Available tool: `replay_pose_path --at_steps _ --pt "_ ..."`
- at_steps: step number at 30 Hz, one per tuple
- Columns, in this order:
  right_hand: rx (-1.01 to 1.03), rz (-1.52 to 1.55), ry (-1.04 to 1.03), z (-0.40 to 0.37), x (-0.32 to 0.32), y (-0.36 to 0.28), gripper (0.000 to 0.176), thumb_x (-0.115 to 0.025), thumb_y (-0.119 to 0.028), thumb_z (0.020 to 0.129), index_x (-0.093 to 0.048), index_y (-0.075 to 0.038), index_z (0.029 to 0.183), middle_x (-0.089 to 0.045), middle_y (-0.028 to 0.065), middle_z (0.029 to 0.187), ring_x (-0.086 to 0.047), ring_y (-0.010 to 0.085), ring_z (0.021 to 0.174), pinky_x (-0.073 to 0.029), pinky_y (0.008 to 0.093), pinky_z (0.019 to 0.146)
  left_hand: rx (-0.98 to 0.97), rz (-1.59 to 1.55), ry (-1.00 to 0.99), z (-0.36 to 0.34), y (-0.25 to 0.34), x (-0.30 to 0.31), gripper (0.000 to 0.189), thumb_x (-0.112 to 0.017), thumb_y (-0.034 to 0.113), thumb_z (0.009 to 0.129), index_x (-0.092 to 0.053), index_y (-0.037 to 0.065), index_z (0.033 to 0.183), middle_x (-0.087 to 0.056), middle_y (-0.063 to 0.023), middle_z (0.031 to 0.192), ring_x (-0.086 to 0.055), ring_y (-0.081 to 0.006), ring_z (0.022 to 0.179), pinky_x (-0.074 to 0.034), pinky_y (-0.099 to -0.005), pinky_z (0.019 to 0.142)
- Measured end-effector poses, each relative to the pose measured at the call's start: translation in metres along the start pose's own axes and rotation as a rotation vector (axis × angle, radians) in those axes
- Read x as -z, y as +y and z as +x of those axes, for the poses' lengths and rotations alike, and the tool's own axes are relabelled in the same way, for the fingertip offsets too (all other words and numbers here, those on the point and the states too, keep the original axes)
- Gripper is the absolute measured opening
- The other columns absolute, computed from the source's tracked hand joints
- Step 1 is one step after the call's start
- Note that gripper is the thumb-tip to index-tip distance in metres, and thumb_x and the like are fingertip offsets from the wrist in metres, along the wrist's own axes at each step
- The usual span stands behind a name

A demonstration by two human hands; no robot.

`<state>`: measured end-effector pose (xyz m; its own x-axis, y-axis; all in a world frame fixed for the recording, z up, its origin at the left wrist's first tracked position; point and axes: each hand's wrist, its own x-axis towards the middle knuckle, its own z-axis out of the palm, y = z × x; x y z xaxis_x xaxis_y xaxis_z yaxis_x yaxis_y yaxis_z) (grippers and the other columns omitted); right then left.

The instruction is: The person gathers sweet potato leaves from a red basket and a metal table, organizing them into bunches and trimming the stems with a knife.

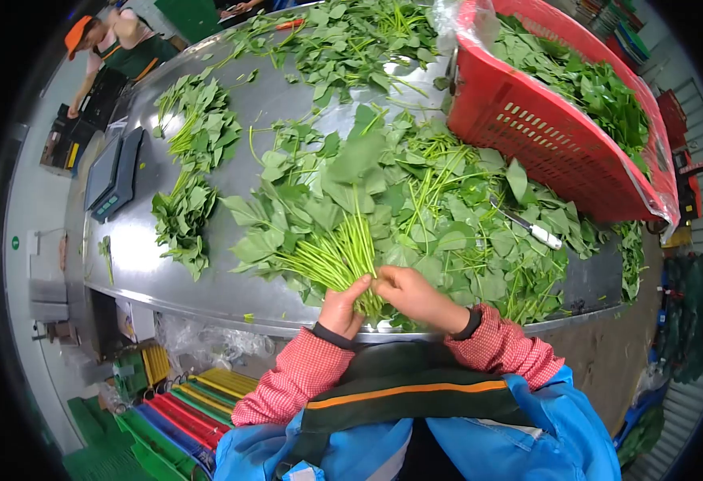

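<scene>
My left hand (342, 311) is wrapped round the lower stems of a bunch of leafy greens (331, 252), its leaves fanned out away from me. Close beside it, my right hand (419, 298) is closed, with thumb and fingertips pinched at the right side of the same stems. Loose leafy greens (455, 232) lie spread over the metal table to the right of the bunch. Among them rests a knife (545, 236) with a white handle. The stem ends are partly hidden by my fingers.
A red crate (520, 132) lined with plastic and full of greens stands tilted at the right. Sorted bunches (187, 204) lie on the metal table (239, 280) to the left, near a scale (117, 172). At the far left a person (119, 44) in an orange cap bends over black crates.
</scene>
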<state>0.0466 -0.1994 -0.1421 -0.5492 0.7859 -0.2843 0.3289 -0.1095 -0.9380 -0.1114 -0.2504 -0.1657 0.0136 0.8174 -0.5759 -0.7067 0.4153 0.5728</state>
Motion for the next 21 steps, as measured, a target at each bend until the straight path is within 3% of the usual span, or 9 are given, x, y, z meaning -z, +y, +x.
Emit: replay_pose_path --at_steps 1,4,7,10,13,16,19,21 --pt "-0.023 -0.089 0.0 -0.001 -0.004 -0.002 0.027 -0.057 -0.022 0.088 -0.056 0.003 0.079 -0.056 0.0147 0.062 -0.053 0.0245 0.053 -0.04 0.0379 0.05 0.033 0.025 0.046 -0.001 0.001 0.003 0.026 -0.064 0.006 0.087 -0.058 0.004 0.112 -0.065 -0.0058 0.097 -0.064 -0.0171 0.083 -0.053 -0.0315 0.071" --pt "-0.003 -0.146 0.011 -0.007 -0.002 -0.009 0.028 -0.061 -0.021 0.088 -0.054 0.003 0.074 -0.044 0.0117 0.054 -0.038 0.0153 0.049 -0.033 0.0343 0.047 0.097 0.021 0.061 -0.001 -0.004 0.01 0.024 -0.065 0.006 0.086 -0.06 0.004 0.109 -0.065 -0.0051 0.097 -0.064 -0.0166 0.082 -0.053 -0.0313 0.07" --pt "0.07 -0.212 0.106 -0.011 -0.008 -0.003 0.026 -0.062 -0.018 0.085 -0.055 0.003 0.072 -0.049 0.0162 0.055 -0.045 0.0231 0.045 -0.037 0.0374 0.046 0.062 0.009 0.095 -0.002 -0.008 0.004 0.024 -0.065 0.004 0.084 -0.06 0.004 0.107 -0.065 -0.005 0.096 -0.064 -0.0166 0.082 -0.053 -0.0306 0.069" --pt "0.151 -0.461 0.239 -0.017 -0.015 -0.007 0.023 -0.062 -0.016 0.082 -0.055 0.003 0.071 -0.056 0.0187 0.059 -0.054 0.033 0.048 -0.043 0.0408 0.048 -0.016 -0.013 0.118 -0.006 -0.006 -0.011 0.027 -0.063 -0.001 0.081 -0.059 0.003 0.107 -0.065 -0.0059 0.096 -0.064 -0.0175 0.084 -0.053 -0.0302 0.07" --pt "0.173 -0.678 0.307 -0.021 -0.011 -0.015 0.017 -0.063 -0.012 0.078 -0.056 0.0 0.069 -0.06 0.0195 0.064 -0.059 0.0371 0.055 -0.047 0.0423 0.051 -0.036 -0.025 0.144 -0.006 -0.001 -0.017 0.031 -0.059 -0.008 0.079 -0.057 0.002 0.109 -0.064 -0.0078 0.098 -0.063 -0.0193 0.085 -0.051 -0.0309 0.073" --pt "0.382 -0.748 0.426 -0.024 -0.008 -0.025 0.013 -0.065 -0.008 0.075 -0.056 -0.003 0.069 -0.06 0.0164 0.066 -0.059 0.0327 0.053 -0.047 0.0396 0.049 -0.087 -0.041 0.129 -0.008 0.006 -0.026 0.031 -0.059 -0.007 0.08 -0.056 0.002 0.109 -0.064 -0.0086 0.098 -0.064 -0.0197 0.083 -0.051 -0.031 0.073" --pt "0.717 -0.695 0.276 -0.028 0.002 -0.038 0.011 -0.065 -0.013 0.08 -0.059 -0.004 0.078 -0.057 0.0108 0.064 -0.057 0.0238 0.048 -0.047 0.0349 0.046 -0.096 -0.068 0.106 0.002 0.009 -0.013 0.021 -0.059 0.0 0.083 -0.056 -0.003 0.104 -0.064 -0.0119 0.093 -0.063 -0.023 0.08 -0.052 -0.033 0.072" --pt "0.697 -0.439 0.621 -0.026 0.016 -0.035 0.011 -0.063 -0.013 0.083 -0.061 -0.003 0.085 -0.053 0.0078 0.062 -0.054 0.0179 0.048 -0.045 0.0318 0.045 -0.094 -0.138 0.142 0.009 0.015 -0.001 0.019 -0.058 0.007 0.086 -0.056 -0.006 0.1 -0.063 -0.0139 0.091 -0.062 -0.0244 0.081 -0.052 -0.0337 0.071"
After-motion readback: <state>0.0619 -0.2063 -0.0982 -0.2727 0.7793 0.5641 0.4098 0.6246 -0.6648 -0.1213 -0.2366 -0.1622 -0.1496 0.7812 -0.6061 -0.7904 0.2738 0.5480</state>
